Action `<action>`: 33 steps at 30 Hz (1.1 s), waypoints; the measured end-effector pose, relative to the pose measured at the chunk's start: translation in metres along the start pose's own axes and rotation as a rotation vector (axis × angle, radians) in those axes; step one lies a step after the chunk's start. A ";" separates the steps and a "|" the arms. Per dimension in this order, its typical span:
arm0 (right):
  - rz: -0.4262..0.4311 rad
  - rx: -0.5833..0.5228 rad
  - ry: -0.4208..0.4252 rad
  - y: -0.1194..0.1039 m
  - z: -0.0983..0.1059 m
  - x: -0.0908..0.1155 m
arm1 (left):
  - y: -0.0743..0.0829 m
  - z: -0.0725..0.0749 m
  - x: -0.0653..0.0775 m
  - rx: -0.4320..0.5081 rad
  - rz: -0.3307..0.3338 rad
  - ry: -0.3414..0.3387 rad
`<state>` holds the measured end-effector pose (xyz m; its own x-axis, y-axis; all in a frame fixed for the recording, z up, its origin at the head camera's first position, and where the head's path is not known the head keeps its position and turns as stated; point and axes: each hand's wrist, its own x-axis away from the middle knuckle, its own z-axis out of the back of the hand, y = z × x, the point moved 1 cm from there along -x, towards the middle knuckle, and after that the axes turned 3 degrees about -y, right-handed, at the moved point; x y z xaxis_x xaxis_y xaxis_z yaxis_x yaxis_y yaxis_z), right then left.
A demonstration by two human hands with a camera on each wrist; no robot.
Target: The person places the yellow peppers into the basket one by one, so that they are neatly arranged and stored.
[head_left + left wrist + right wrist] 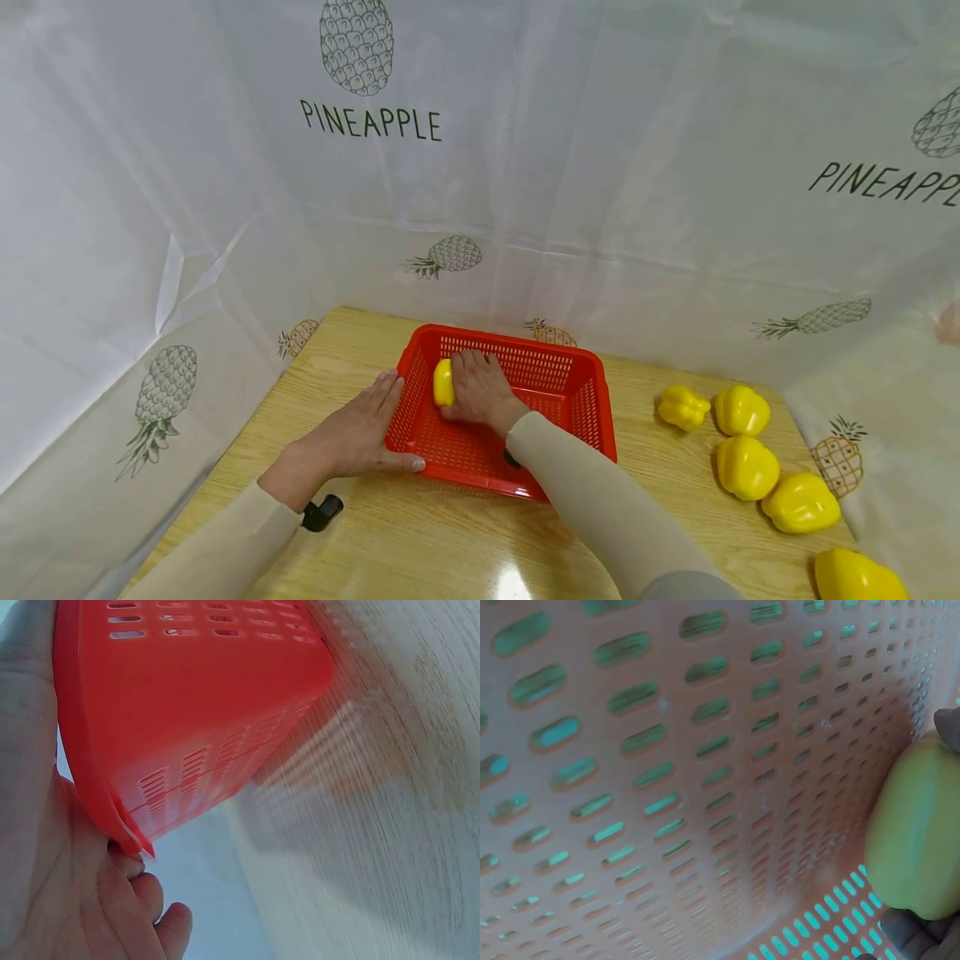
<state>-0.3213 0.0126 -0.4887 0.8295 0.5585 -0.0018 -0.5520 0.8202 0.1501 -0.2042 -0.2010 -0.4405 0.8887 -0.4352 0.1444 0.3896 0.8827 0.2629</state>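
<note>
Table (390,542): wood-grain, shiny. Basket (517,340): smooth red plastic, fairly glossy. Pepper inside (444,383): smooth. Loose peppers (748,468), table's right edge: smooth, glossy. Sheeting (600,125) past far edge: thin, creased. Sleeves (600,492): matt cloth.

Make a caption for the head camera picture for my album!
Right hand holding a yellow pepper inside a red basket, left hand touching the basket; five more peppers on the table.

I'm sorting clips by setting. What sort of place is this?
Probably an indoor tabletop work area, perhaps screened off for filming: pineapple-print sheeting surrounds the back and sides of a wood-grained table, which holds a red basket and yellow peppers.
</note>
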 end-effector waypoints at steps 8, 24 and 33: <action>-0.001 -0.032 -0.016 0.004 0.000 0.003 | 0.000 -0.001 0.000 0.004 -0.014 0.007; 0.039 0.001 0.006 0.009 0.018 0.015 | 0.000 0.000 0.002 0.021 0.012 -0.006; 0.036 0.022 0.040 0.018 0.034 0.029 | -0.001 -0.002 -0.001 -0.005 0.003 -0.002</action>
<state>-0.3039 0.0394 -0.4524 0.8051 0.5921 -0.0351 -0.5788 0.7972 0.1720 -0.2046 -0.2012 -0.4426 0.8893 -0.4330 0.1475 0.3882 0.8849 0.2573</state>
